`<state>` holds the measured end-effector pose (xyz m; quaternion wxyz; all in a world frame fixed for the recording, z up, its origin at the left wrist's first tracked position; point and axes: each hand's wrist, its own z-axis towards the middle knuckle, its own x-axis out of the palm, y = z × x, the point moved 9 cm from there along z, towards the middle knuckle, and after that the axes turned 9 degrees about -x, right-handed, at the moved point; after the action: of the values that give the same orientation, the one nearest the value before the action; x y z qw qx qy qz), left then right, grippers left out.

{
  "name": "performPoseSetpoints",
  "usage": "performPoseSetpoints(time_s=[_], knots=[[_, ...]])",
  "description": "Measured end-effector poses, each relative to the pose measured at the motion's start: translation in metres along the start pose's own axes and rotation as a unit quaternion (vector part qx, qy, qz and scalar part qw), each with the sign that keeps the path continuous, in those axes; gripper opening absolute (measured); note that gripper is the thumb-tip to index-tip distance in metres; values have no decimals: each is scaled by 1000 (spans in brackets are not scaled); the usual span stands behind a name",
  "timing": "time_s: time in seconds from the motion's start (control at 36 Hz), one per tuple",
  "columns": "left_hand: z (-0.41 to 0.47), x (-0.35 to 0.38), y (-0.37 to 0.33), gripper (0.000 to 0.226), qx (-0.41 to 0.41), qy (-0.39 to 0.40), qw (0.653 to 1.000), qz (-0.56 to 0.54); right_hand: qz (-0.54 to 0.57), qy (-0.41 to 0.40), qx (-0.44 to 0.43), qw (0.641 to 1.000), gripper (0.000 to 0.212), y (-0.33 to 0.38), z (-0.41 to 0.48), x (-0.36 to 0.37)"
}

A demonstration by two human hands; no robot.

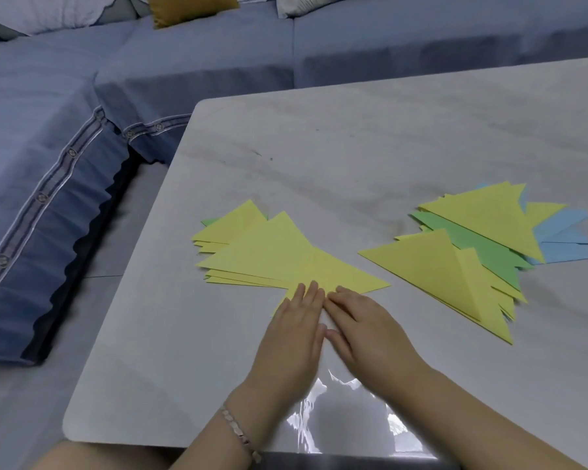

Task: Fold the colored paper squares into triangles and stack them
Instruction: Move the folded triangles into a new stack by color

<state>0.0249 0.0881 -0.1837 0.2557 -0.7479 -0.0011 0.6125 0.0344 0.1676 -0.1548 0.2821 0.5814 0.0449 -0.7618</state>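
A yellow paper sheet (333,271) lies folded on the table in front of me, partly over a pile of yellow papers (252,245) on the left. My left hand (294,337) and my right hand (367,330) lie side by side on its near part, fingers straight and pressing it flat. A stack of folded triangles (482,245) in yellow, green and blue sits to the right, with a yellow triangle (431,266) at its front. A green paper corner (209,221) peeks out beneath the left pile.
The white marble-look table (353,147) has a rounded left edge and a glossy near edge. A blue-grey sofa (150,72) wraps round the far and left sides, with a mustard cushion (187,8) at the back. A bracelet (240,432) is on my left wrist.
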Motion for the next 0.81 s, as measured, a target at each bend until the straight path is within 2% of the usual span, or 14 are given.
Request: performPoseSetpoints(time_s=[0.22,0.33,0.5,0.58,0.81], knots=[[-5,8,6,61,-10,-3,997,75,-64,-4,2,998,31,-18,-6,-15],[-6,7,5,55,-15,-8,997,69,-68,-13,13,998,23,-32,-12,-24],[-5,5,5,55,-30,-17,998,57,-75,-3,33,997,27,-45,-19,-29],[-5,5,4,56,-38,-17,997,65,-82,-17,47,995,38,-46,-20,-29],[-4,5,2,56,-73,-5,995,71,-89,-55,83,991,39,-50,-27,-28]])
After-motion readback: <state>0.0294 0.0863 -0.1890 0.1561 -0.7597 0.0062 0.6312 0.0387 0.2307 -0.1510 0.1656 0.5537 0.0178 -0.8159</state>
